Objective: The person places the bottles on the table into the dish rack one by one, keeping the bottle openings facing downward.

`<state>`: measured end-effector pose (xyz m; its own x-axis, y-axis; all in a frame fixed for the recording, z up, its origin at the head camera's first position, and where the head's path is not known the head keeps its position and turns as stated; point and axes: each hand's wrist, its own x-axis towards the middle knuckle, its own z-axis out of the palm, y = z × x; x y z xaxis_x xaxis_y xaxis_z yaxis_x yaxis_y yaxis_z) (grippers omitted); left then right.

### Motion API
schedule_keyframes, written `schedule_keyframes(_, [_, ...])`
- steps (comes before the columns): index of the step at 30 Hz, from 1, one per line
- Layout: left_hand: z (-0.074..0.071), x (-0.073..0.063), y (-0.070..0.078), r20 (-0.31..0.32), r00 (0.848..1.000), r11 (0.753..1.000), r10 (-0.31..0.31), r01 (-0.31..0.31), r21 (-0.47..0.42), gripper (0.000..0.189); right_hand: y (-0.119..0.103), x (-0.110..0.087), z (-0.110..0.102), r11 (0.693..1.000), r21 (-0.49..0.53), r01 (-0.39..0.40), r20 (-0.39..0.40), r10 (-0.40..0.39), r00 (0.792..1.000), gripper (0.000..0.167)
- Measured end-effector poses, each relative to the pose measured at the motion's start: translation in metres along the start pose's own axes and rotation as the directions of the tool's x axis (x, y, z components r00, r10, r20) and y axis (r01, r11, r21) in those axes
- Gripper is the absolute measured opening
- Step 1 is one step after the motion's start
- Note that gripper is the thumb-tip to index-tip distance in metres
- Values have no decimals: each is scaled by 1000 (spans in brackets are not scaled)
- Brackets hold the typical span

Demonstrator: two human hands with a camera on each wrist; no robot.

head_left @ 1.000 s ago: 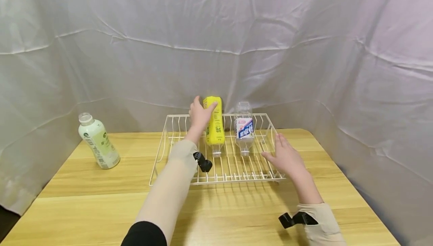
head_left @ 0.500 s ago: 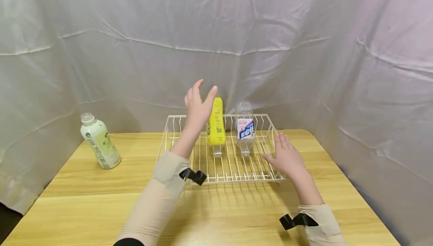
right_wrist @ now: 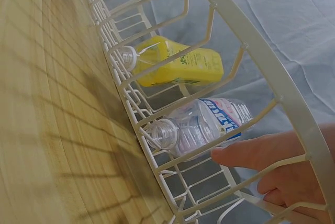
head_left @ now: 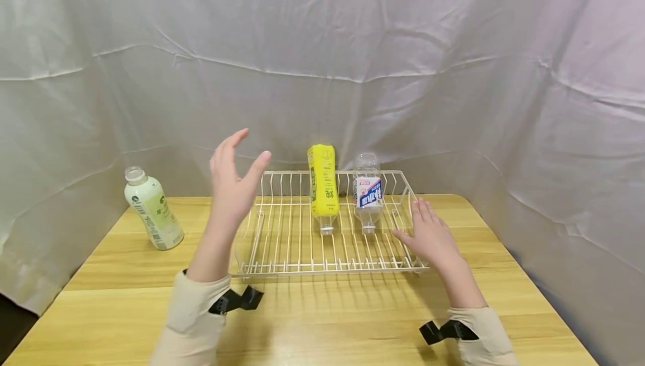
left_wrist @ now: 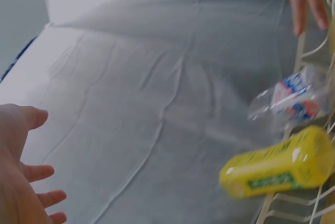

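Note:
A white wire dish rack point(head_left: 282, 268) stands on the wooden table. Upside down in it are a yellow-labelled bottle point(head_left: 323, 181) and, to its right, a clear plastic bottle point(head_left: 368, 192) with a blue, white and pink label. My left hand point(head_left: 232, 187) is raised over the rack's left side, fingers spread and holding nothing; the left wrist view shows it apart from the yellow bottle point(left_wrist: 277, 166). At the rack's right side my right hand point(head_left: 432, 234) lies with straight fingers along the frame. The right wrist view shows its thumb point(right_wrist: 235, 153) near the clear bottle point(right_wrist: 201, 124).
A pale green bottle point(head_left: 153, 209), capless, stands upright on the table point(head_left: 322, 321) left of the rack. Grey cloth point(head_left: 322, 75) hangs behind and around the table. Each wrist carries a black camera mount point(head_left: 237, 300).
My left hand has let go of the yellow bottle, risen, and moved left away from it. The yellow bottle stays in the rack. My right hand has hardly moved.

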<state>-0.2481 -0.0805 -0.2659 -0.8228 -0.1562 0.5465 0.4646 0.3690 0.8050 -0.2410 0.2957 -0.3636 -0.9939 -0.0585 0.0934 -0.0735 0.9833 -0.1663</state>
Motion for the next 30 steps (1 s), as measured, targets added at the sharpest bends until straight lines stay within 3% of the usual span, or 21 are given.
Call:
schedule_keyframes(3, [-24,-8,-9,-48,996,995,-78,75,-66,59,0,0,1,1000,2,4,6,-4,1000,92])
schedule_keyframes(6, [-44,-15,-18,-111,979,976,-170,152,-156,54,0,-1,1,1000,4,10,7,-10,1000,92])
schedule_keyframes(11, [-67,-19,-35,-230,927,937,-297,236,-256,45,1,-1,1,1000,15,14,9,-14,1000,91])
schedule_keyframes(15, [-81,-18,-48,-334,881,930,-336,254,-265,44,3,-1,0,1000,18,14,18,-14,1000,92])
schedule_keyframes(19, [-92,-16,-66,-489,813,949,-316,269,-167,47,6,0,-1,1000,16,20,19,-21,1000,94])
schedule_keyframes(23, [-104,-16,-93,-634,725,953,-270,295,-69,52,7,1,-2,1000,19,23,22,-23,999,94])
schedule_keyframes(27, [-112,-19,-121,-708,638,940,-303,322,-112,61,8,2,0,999,22,30,32,-30,999,94])
schedule_keyframes(30, [-115,-25,-147,-714,603,924,-354,345,-167,69,8,3,3,999,26,34,39,-35,999,96])
